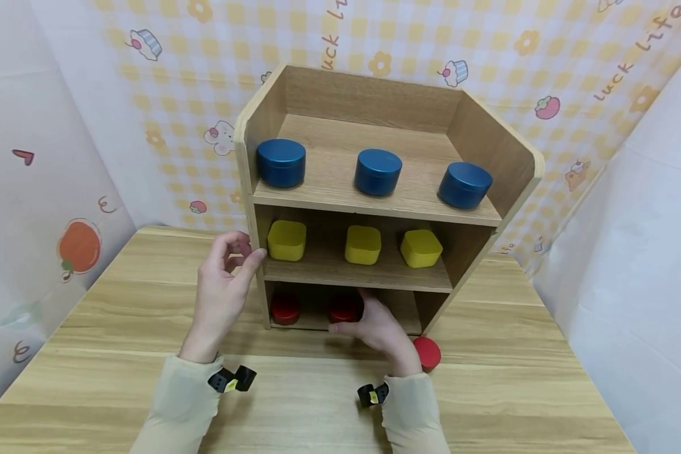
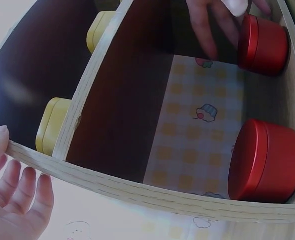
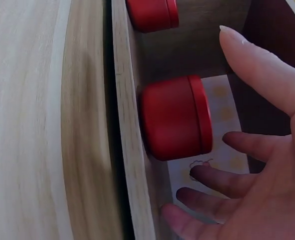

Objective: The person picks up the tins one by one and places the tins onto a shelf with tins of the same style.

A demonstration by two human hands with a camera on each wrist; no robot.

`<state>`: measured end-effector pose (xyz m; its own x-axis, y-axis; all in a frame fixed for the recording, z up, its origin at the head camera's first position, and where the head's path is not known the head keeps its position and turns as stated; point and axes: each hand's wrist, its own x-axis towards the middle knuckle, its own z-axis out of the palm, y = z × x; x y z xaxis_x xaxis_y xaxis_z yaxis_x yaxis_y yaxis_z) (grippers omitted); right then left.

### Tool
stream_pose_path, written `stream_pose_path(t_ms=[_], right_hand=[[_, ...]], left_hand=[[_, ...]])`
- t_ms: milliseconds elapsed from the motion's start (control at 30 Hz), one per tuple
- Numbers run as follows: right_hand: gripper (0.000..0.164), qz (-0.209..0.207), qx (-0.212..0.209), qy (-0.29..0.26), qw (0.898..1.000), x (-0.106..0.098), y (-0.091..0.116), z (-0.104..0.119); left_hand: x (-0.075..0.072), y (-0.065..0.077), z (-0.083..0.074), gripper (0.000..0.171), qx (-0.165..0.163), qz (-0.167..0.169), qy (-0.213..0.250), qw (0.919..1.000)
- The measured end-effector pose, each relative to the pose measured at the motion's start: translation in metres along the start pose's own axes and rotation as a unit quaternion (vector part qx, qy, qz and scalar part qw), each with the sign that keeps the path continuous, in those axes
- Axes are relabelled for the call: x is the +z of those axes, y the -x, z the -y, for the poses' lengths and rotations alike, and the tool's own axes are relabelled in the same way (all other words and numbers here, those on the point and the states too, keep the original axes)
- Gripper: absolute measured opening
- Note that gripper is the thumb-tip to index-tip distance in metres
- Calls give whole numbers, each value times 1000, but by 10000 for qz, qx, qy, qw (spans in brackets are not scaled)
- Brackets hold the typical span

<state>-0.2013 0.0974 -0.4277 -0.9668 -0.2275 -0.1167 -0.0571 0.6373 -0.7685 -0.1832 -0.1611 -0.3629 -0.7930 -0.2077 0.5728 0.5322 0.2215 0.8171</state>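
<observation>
A small wooden shelf stands on the table. My left hand is at its left side panel, thumb on the front edge and curled fingers along the outer face, holding the panel lightly. On the bottom level are two round red tins, the left one in the corner and the middle one near my right hand. In the right wrist view, my right thumb and fingers are spread around that middle tin, with a gap between them and it. A third red tin is on the table by the shelf's right front corner.
Three round blue tins, among them the middle one, stand on the top level. Three squarish yellow tins, one in the middle, stand on the second level. A patterned cloth hangs behind the shelf, above the wooden table.
</observation>
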Motion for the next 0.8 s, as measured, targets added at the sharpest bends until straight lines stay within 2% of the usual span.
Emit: stream_pose_path(t_ms=[233, 467, 800], right_hand=[[104, 26, -362, 212, 9991, -8, 12, 0], [97, -105, -269, 437, 9986, -18, 30, -1], [83, -71, -770, 829, 9936, -40, 56, -2]], left_hand=[[0, 0, 0, 24, 64, -25, 29, 10000], [1, 1, 0, 23, 126, 1, -9, 9999], [2, 1, -1, 23, 126, -47, 25, 9999]])
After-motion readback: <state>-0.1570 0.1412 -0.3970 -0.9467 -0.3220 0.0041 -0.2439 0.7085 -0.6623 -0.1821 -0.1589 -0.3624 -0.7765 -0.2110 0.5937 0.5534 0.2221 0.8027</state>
